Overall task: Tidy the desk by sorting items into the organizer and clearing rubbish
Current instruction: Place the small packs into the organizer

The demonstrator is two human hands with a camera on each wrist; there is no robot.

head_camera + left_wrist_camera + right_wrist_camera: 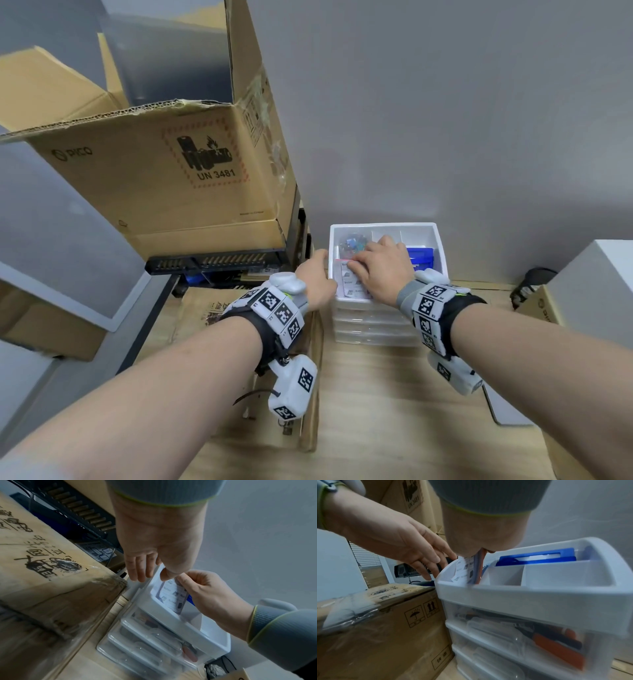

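The white organizer stands on the wooden desk against the wall, with an open compartment tray over clear drawers. My right hand pinches the top edge of a clear packet of "Notes" stickers standing in the front left compartment. The wrist views show the same packet held upright by my right hand. My left hand lies against the organizer's left wall with straight fingers; its thumb touches the packet's top. A blue item and a bag of small coloured bits lie in other compartments.
A large open cardboard box sits on a black device at the left. A taped brown box stands close against the organizer's left side. A white box and a black object are at the right. The drawers hold pens and orange-handled tools.
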